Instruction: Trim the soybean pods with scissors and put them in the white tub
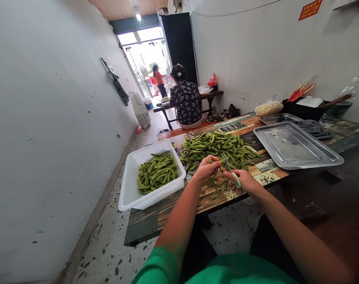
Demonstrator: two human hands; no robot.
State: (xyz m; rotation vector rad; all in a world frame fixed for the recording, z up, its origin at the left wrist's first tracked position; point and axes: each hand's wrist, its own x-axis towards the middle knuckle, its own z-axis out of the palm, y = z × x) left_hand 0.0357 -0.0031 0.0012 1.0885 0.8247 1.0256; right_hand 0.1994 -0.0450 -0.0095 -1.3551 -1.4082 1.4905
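Observation:
My left hand [207, 169] pinches a green bean pod over the table's near edge. My right hand [245, 181] grips a pair of scissors [232, 170] with pale green handles, blades pointing up toward the pod. Just beyond both hands lies a heap of green bean pods [217, 146] on the patterned table [266, 175]. Small cut scraps [216, 185] lie under my hands. To the left, a white plastic tub [128, 189] holds more pods [157, 172].
Two steel trays [294, 146] lie on the table at right, one with a grey cloth [311, 127]. Behind them are a dark box of chopsticks [303, 91] and a bag [268, 107]. A seated person [185, 100] is at a far table; another person [159, 79] stands by the doorway.

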